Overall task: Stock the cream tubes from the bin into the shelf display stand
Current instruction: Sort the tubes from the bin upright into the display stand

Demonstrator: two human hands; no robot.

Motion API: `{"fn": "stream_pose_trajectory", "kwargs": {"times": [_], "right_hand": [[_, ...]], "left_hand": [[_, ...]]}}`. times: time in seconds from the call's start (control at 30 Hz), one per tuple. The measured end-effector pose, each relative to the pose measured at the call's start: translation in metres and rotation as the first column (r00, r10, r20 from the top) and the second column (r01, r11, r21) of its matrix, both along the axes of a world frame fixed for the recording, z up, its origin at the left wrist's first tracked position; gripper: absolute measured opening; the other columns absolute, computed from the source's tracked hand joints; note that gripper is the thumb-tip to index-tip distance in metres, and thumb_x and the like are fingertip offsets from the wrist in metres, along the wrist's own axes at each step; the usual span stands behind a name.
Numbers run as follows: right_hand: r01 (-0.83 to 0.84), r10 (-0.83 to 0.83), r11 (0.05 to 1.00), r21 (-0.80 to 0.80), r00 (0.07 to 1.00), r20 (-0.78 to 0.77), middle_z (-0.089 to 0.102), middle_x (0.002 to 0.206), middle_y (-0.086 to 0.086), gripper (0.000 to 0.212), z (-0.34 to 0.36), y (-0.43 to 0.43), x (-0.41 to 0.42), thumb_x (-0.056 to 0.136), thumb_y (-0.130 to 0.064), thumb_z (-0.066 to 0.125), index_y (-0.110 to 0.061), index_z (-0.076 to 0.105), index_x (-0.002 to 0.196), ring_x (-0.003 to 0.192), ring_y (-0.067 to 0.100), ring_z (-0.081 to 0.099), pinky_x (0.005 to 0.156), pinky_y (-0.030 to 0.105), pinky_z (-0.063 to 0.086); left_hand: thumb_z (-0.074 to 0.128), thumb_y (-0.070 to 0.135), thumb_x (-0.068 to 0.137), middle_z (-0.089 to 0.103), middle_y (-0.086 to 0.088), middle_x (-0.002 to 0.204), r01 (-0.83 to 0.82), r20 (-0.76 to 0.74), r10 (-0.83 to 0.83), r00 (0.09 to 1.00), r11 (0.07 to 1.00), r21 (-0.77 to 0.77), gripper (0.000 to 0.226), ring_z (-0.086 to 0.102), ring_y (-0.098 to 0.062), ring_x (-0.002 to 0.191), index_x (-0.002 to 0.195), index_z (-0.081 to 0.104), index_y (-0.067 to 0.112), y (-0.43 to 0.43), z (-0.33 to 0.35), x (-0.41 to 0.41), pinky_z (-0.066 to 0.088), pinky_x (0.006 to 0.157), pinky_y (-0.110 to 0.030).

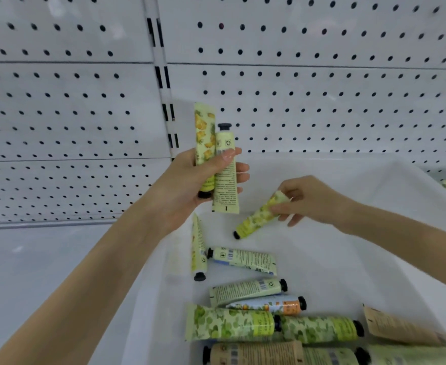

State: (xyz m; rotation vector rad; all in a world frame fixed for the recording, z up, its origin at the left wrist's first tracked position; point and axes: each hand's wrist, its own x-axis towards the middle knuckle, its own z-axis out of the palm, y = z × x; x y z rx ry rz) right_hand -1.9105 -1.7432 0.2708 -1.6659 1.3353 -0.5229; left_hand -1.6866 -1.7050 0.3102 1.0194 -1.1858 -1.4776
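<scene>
Two pale-green plastic cream tubes (225, 181) bunched in the gripping left hand (185, 185) free the right hand (314, 198) to pinch a third leaf-printed tube (256, 219), perhaps mid-lift

Room lies over the far end of your bin (348, 246). Tubes (232, 324) crowd its near end; the shelf (32, 259) leftward is bare.

Two pale-green, black-capped cream tubes (225, 191) are held upright above the white plastic bin (335, 259). A third tube (256, 219) is held tilted, cap down. Others lie inside.
</scene>
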Motion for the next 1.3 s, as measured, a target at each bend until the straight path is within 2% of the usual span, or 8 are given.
{"fn": "stream_pose_trajectory", "kwargs": {"times": [0.13, 0.27, 0.47, 0.73, 0.87, 1.07, 1.2, 1.3], "right_hand": [[-0.024, 0.024, 1.000, -0.002, 0.986, 0.166, 0.070, 0.078, 0.013, 0.019, 0.053, 0.012, -0.019, 0.073, -0.012, 0.071, 0.002, 0.069, 0.087, 0.063, 0.015, 0.066, 0.062, 0.020, 0.056], [-0.079, 0.077, 0.997, -0.004, 0.951, 0.299, 0.071, 0.074, 0.008, 0.019, 0.080, 0.020, -0.016, 0.072, -0.014, 0.067, -0.001, 0.068, 0.086, 0.063, 0.012, 0.066, 0.063, 0.018, 0.055], [-0.145, 0.133, 0.989, 0.018, 0.947, 0.292, 0.072, 0.076, 0.007, 0.018, 0.080, 0.026, -0.003, 0.073, -0.013, 0.068, 0.000, 0.066, 0.086, 0.067, 0.013, 0.068, 0.065, 0.018, 0.055], [-0.079, 0.072, 0.997, 0.011, 0.951, 0.300, 0.072, 0.072, 0.007, 0.015, 0.070, 0.028, 0.009, 0.073, -0.012, 0.071, -0.001, 0.065, 0.082, 0.065, 0.014, 0.069, 0.066, 0.021, 0.057], [-0.089, 0.079, 0.996, 0.015, 0.939, 0.334, 0.072, 0.075, 0.008, 0.010, 0.067, 0.031, 0.012, 0.078, -0.009, 0.069, -0.002, 0.064, 0.082, 0.068, 0.014, 0.069, 0.069, 0.021, 0.057], [-0.090, 0.075, 0.996, 0.013, 0.897, 0.437, 0.073, 0.080, 0.013, 0.014, 0.070, 0.032, 0.011, 0.078, -0.009, 0.069, 0.000, 0.061, 0.086, 0.072, 0.015, 0.071, 0.069, 0.019, 0.056], [-0.083, 0.070, 0.996, 0.021, 0.927, 0.369, 0.071, 0.079, 0.013, 0.016, 0.063, 0.026, 0.004, 0.079, -0.013, 0.070, 0.000, 0.062, 0.086, 0.069, 0.014, 0.070, 0.066, 0.019, 0.055], [-0.146, 0.146, 0.989, -0.006, 0.982, 0.117, 0.070, 0.082, 0.015, 0.016, 0.035, 0.022, 0.006, 0.080, -0.013, 0.072, 0.000, 0.065, 0.086, 0.067, 0.016, 0.068, 0.061, 0.023, 0.056]], "left_hand": [[0.061, 0.029, 0.083, 0.074, -0.007, 0.101, 0.104, 0.133, -0.104, 0.986, 0.995, 0.006, 0.034, 0.071, -0.020, 0.096, 0.113, 0.063, 0.013, 0.000, -0.001, -0.002, 0.058, 0.081, -0.033], [0.062, 0.031, 0.079, 0.075, -0.005, 0.101, 0.213, 0.231, -0.223, 0.947, 0.975, 0.068, 0.037, 0.071, -0.019, 0.093, 0.110, 0.065, 0.013, 0.003, 0.001, -0.005, 0.058, 0.075, -0.026], [0.057, 0.028, 0.090, 0.073, -0.009, 0.105, 0.241, 0.256, -0.270, 0.928, 0.961, 0.139, 0.031, 0.070, -0.021, 0.097, 0.111, 0.066, 0.007, 0.005, 0.003, -0.007, 0.058, 0.079, -0.027], [0.060, 0.030, 0.078, 0.075, 0.004, 0.095, 0.276, 0.231, -0.307, 0.923, 0.949, 0.154, 0.027, 0.071, -0.007, 0.085, 0.101, 0.069, 0.018, 0.008, 0.007, -0.010, 0.054, 0.066, -0.018], [0.069, 0.021, 0.064, 0.075, -0.002, 0.089, 0.297, 0.273, -0.327, 0.905, 0.944, 0.146, 0.034, 0.072, -0.014, 0.083, 0.098, 0.068, 0.016, 0.007, 0.006, -0.010, 0.058, 0.073, -0.026], [0.071, 0.015, 0.060, 0.072, 0.001, 0.074, 0.252, 0.276, -0.271, 0.922, 0.962, 0.103, 0.034, 0.070, -0.013, 0.072, 0.094, 0.066, 0.013, 0.008, 0.008, -0.010, 0.058, 0.068, -0.027], [0.071, 0.015, 0.059, 0.071, 0.001, 0.069, 0.174, 0.253, -0.184, 0.950, 0.983, 0.061, 0.032, 0.070, -0.013, 0.066, 0.090, 0.065, 0.011, 0.007, 0.006, -0.010, 0.056, 0.062, -0.023], [0.075, 0.012, 0.061, 0.070, 0.002, 0.068, 0.154, 0.238, -0.157, 0.958, 0.988, 0.030, 0.027, 0.069, -0.012, 0.064, 0.086, 0.065, 0.012, 0.006, 0.006, -0.008, 0.055, 0.060, -0.023]]}}
